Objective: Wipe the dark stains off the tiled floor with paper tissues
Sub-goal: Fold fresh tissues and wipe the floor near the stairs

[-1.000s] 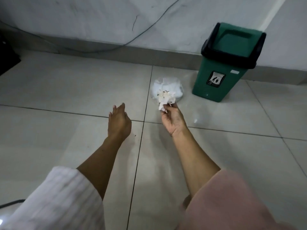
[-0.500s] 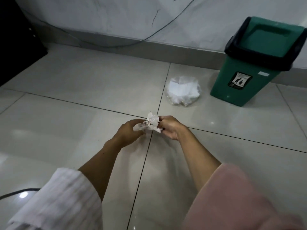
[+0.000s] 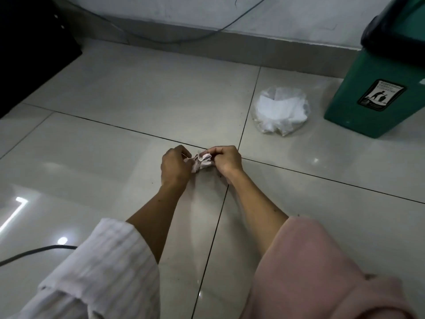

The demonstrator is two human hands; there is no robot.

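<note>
Both hands pinching one crumpled tissue (image 3: 200, 162) btwn them: left hand (image 3: 174, 165) gripping its left end, right hand (image 3: 226, 158) curling fingers round the right end. Grip hovering just above the floor (image 3: 142, 93), over a tile joint crossing. Small dark specks lying on the tile just right of the grip. Farther out, up & right: clear bag (image 3: 281, 110) w/ white tissues sitting on the floor, green bin (image 3: 368, 88) just beside it. Cable (image 3: 30, 252) lying well down-left.
</note>
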